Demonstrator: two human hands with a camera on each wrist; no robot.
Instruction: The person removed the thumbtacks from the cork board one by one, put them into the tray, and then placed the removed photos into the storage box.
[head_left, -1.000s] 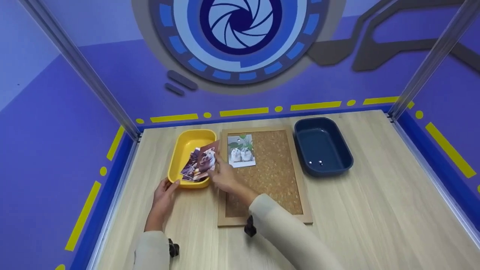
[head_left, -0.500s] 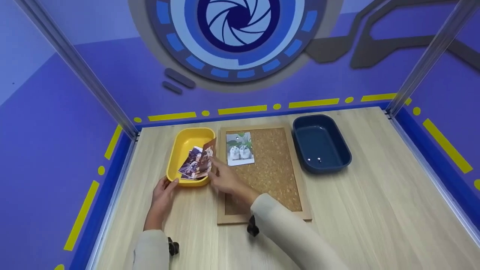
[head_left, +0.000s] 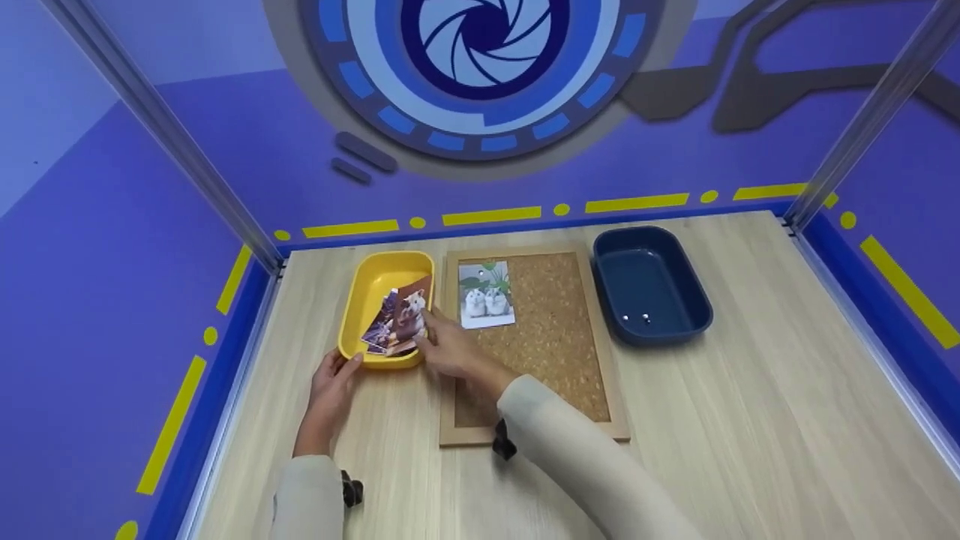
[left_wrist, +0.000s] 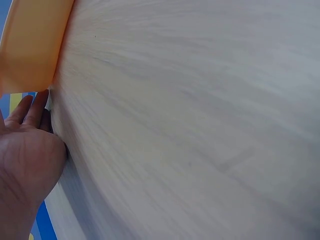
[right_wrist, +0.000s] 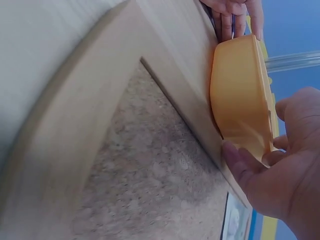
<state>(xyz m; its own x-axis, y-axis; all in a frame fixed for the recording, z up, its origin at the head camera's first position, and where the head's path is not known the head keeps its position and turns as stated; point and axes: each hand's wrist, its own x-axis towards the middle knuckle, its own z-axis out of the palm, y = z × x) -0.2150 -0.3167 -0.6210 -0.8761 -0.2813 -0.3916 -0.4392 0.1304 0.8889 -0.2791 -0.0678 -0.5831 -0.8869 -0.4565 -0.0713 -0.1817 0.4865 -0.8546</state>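
At the left of the table, a yellow tray (head_left: pixel 373 289) contains several overlapping photos (head_left: pixel 379 330). My left hand (head_left: pixel 330 386) holds its near left corner, thumb at the rim and the other fingers along the outside, as the left wrist view partly shows. My right hand (head_left: pixel 454 346) reaches in over the tray's right side and pinches the right edge of a hamster photo (head_left: pixel 411 309), which tilts above the others. Beside the tray lies a wood-framed corkboard (head_left: pixel 551 337). A photo of two white hamsters (head_left: pixel 486 300) is pinned at its upper left.
Right of the corkboard stands a dark blue tray (head_left: pixel 637 274) with a few small shiny pins (head_left: pixel 646 318) near its front. Blue and purple walls with metal corner posts (head_left: pixel 855 124) enclose the table (head_left: pixel 757 375) at the back and sides.
The hamster photo in my right hand was tipped up steeply half a second ago and has since turned flatter, face toward the camera. My left hand keeps its place on the yellow tray.
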